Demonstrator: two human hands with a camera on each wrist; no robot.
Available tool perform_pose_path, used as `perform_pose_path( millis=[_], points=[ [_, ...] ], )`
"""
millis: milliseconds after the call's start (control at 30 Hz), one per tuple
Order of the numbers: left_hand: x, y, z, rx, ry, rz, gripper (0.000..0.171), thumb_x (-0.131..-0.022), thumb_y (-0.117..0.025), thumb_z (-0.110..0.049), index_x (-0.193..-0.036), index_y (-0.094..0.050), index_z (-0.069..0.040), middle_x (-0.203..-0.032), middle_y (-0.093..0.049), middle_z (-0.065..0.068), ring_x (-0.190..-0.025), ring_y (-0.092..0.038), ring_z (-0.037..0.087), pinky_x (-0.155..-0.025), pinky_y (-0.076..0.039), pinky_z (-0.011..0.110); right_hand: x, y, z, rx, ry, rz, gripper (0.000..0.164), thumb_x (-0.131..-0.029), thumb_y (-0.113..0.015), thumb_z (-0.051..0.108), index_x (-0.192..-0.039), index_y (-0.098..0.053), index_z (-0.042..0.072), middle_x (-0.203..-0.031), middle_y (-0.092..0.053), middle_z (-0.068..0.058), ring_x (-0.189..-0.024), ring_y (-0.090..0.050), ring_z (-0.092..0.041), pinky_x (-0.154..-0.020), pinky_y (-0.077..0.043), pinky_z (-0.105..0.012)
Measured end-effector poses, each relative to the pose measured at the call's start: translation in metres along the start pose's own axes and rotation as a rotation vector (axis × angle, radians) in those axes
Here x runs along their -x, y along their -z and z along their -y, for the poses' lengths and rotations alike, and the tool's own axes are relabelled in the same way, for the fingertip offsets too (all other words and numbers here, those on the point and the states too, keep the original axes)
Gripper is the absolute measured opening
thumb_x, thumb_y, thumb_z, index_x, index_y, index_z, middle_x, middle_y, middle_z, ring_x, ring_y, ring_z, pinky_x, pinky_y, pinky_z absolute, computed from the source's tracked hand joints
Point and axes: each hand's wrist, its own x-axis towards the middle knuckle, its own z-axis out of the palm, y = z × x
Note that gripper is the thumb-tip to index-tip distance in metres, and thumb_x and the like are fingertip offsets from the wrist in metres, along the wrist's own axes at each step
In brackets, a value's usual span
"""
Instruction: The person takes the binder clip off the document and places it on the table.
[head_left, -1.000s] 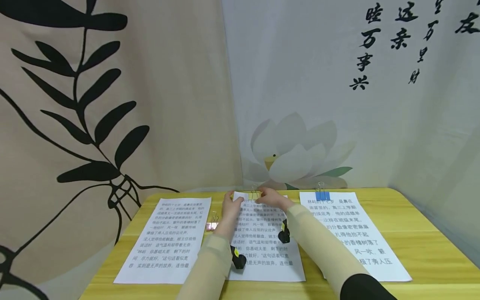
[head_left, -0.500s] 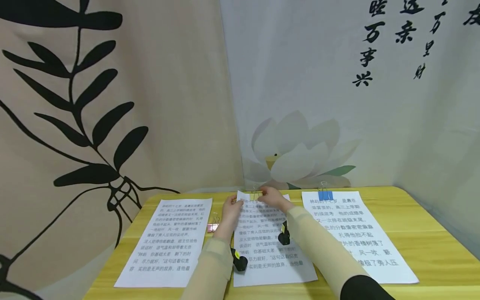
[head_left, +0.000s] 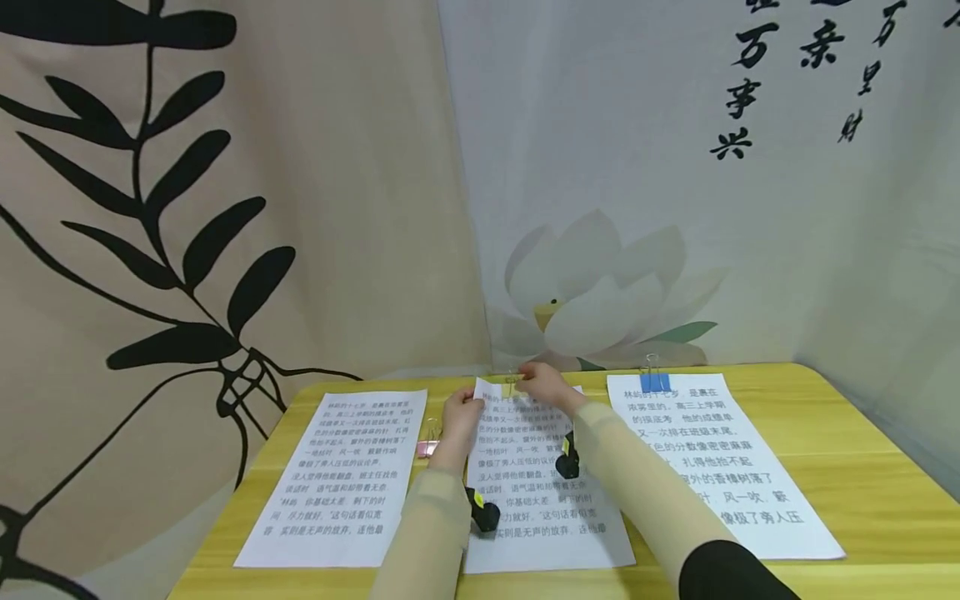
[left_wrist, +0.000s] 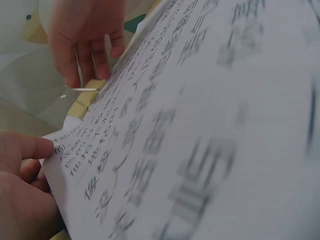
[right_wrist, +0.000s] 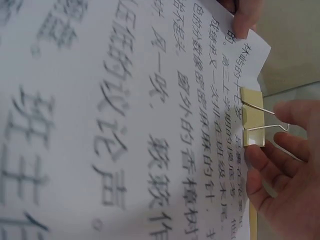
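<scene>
- Middle paper (head_left: 540, 500): on the tabletop (head_left: 840, 450), between left paper (head_left: 330, 479) and right paper (head_left: 727, 467).
- Left hand (head_left: 460, 421): pinches the middle paper's left edge near its top corner.
- Right hand (head_left: 550, 387): grasps the yellow clip (right_wrist: 253, 117) at the paper's top edge.
- Left gap: narrow; pink clip (head_left: 427, 449) lies there.
- Right gap: narrow, crossed by the right sleeve (head_left: 641, 467); wider tabletop extends beyond the right paper.
</scene>
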Motion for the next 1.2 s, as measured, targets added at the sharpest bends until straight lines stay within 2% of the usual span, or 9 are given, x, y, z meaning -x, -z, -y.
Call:
perform_pose_path(
  millis=[167,333,467,633,900,1200],
  points=[
    [0.007,0.001,-0.003,-0.002,0.005,0.004,0.034,-0.086,-0.058,-0.001,-0.118,-0.062,0.005,-0.099,-0.065,0.016,-0.08,-0.063,0.026,-0.069,-0.053,0.032,-0.002,0.001,-0.003,-0.015,-0.016,-0.013,0.041,-0.095,-0.059,0.013,-0.13,-0.055,-0.006,-0.125,-0.059,-0.021,-0.104,-0.06,-0.029,-0.091,-0.049,-0.043],
    [0.01,0.001,-0.001,-0.027,0.0,-0.002,0.032,-0.085,-0.059,-0.003,-0.116,-0.063,0.005,-0.097,-0.064,0.015,-0.078,-0.062,0.025,-0.068,-0.053,0.031,0.0,0.004,-0.001,-0.034,-0.038,-0.006,0.039,-0.096,-0.058,0.014,-0.13,-0.056,-0.005,-0.125,-0.06,-0.019,-0.102,-0.062,-0.027,-0.091,-0.05,-0.041],
    [0.008,0.0,0.001,-0.042,0.02,0.0,0.033,-0.086,-0.058,-0.003,-0.119,-0.062,0.003,-0.1,-0.064,0.014,-0.081,-0.062,0.025,-0.07,-0.053,0.032,0.001,0.008,0.005,-0.033,-0.013,-0.008,0.034,-0.096,-0.058,0.014,-0.124,-0.061,-0.005,-0.121,-0.063,-0.018,-0.1,-0.063,-0.028,-0.09,-0.05,-0.041],
    [0.008,-0.001,0.0,-0.04,0.002,-0.015,0.033,-0.087,-0.057,-0.002,-0.118,-0.063,0.003,-0.1,-0.065,0.015,-0.081,-0.063,0.027,-0.068,-0.053,0.033,0.001,0.013,0.013,-0.015,0.021,-0.032,0.025,-0.093,-0.063,0.016,-0.111,-0.07,0.0,-0.108,-0.068,-0.012,-0.096,-0.062,-0.024,-0.086,-0.051,-0.04],
    [0.007,-0.002,0.002,-0.089,-0.017,-0.048,0.03,-0.083,-0.059,-0.001,-0.112,-0.066,0.004,-0.096,-0.067,0.013,-0.079,-0.061,0.023,-0.068,-0.052,0.031,0.003,0.018,0.015,0.028,0.062,0.004,0.016,-0.089,-0.069,0.017,-0.096,-0.073,0.004,-0.09,-0.071,-0.004,-0.082,-0.061,-0.016,-0.078,-0.051,-0.035],
    [0.006,-0.003,0.001,-0.081,-0.021,-0.053,0.028,-0.084,-0.059,-0.001,-0.11,-0.067,0.004,-0.094,-0.066,0.012,-0.077,-0.061,0.022,-0.065,-0.051,0.029,0.0,0.023,0.014,-0.011,0.083,0.071,0.012,-0.088,-0.07,0.017,-0.092,-0.076,0.007,-0.098,-0.072,-0.002,-0.086,-0.062,-0.014,-0.082,-0.051,-0.035]
  ],
)
